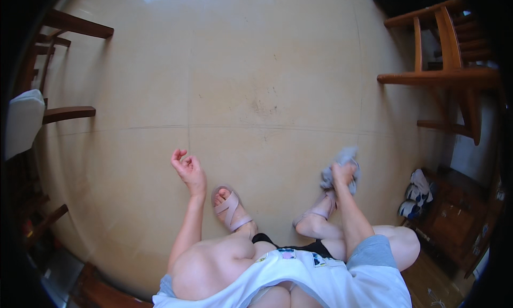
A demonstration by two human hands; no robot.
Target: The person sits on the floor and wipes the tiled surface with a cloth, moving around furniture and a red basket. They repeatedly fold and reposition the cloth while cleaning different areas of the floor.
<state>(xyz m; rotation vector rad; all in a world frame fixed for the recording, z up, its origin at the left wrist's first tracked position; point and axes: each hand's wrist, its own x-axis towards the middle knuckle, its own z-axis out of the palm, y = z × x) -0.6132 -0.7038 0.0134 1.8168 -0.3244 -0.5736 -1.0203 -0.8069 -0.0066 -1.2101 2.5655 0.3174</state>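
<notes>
A crumpled grey cloth (pixel 328 179) is bunched in my right hand (pixel 343 172), which looks slightly blurred and hides part of it. The cloth is above or against the floor beside my right sandal (pixel 323 207); I cannot tell whether it touches. My left hand (pixel 190 172) is off to the left of my left sandal (pixel 229 209), palm partly up with loosely curled fingers and nothing in it. Before me lies a beige tiled floor (pixel 232 75) with dark smudges and specks (pixel 264 105) near its middle.
Wooden furniture legs (pixel 70 114) stand at the left, near a white object (pixel 25 121). A wooden chair (pixel 437 76) is at the right. Below it, shoes (pixel 417 195) lie by a dark wooden cabinet (pixel 449 217). More wooden furniture (pixel 98 286) is at the lower left.
</notes>
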